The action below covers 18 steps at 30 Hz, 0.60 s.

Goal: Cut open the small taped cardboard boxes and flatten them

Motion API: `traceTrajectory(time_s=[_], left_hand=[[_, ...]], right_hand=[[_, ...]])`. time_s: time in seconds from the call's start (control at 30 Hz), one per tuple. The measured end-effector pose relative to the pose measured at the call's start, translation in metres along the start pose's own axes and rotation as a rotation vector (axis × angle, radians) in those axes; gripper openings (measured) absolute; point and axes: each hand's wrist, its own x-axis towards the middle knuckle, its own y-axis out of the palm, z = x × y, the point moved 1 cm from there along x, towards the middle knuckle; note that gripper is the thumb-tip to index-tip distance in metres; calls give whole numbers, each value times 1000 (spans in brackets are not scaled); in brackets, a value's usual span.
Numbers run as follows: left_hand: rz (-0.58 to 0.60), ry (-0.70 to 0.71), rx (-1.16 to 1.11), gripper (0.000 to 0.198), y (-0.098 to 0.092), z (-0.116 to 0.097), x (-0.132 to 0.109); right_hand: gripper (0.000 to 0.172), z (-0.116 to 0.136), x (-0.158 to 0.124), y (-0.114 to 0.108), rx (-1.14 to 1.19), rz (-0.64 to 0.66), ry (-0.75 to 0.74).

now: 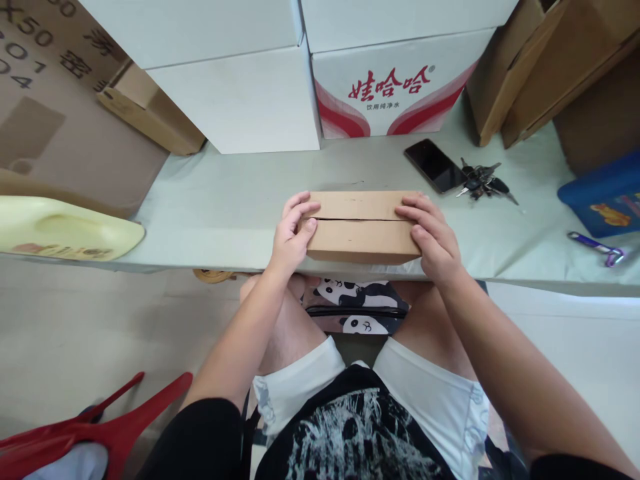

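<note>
A small brown cardboard box (363, 237) stands at the table's front edge, with a dark seam running across its top where two flaps meet. My left hand (293, 233) grips its left end, fingertips over the top and thumb near the seam. At the opposite end, my right hand (433, 233) holds the box in much the same way, fingers bent over the top edge. What is inside the box is hidden.
Behind the box lie a black phone (434, 164) and a bunch of keys (483, 181). White cartons (260, 100) line the back. A yellow bottle (65, 230) lies left; a blue package (605, 193) and a purple tool (595, 247) are right. Below left is a red chair (120, 427).
</note>
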Motion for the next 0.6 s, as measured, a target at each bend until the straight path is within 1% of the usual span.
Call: traceTrajectory(time_s=[0.1,0.2,0.27,0.33,0.43,0.53,0.6], left_hand=[[-4,-19,1,51,1,0,-1],[-4,-37,-15,52,1,1,-1],[-1,-46,-34,52,1,3,0],[27,-33,-54,55,-1,9,-1],[121,18,-73,67,-8,19,-5],[204,36,-80,73,-17,26,-11],[218,46,-82,76,-22,26,-13]], right_hand=[[48,-5,-10,-3,-10,59,-32],[73,-13,-13,-5,-65,142,-86],[82,-21,-12,-4,-93,178,-67],[82,-27,-9,-2,-78,196,-31],[77,-27,-8,2,16,174,-26],[74,-18,-10,1,68,138,-5],[77,-10,-9,-2,85,130,92]])
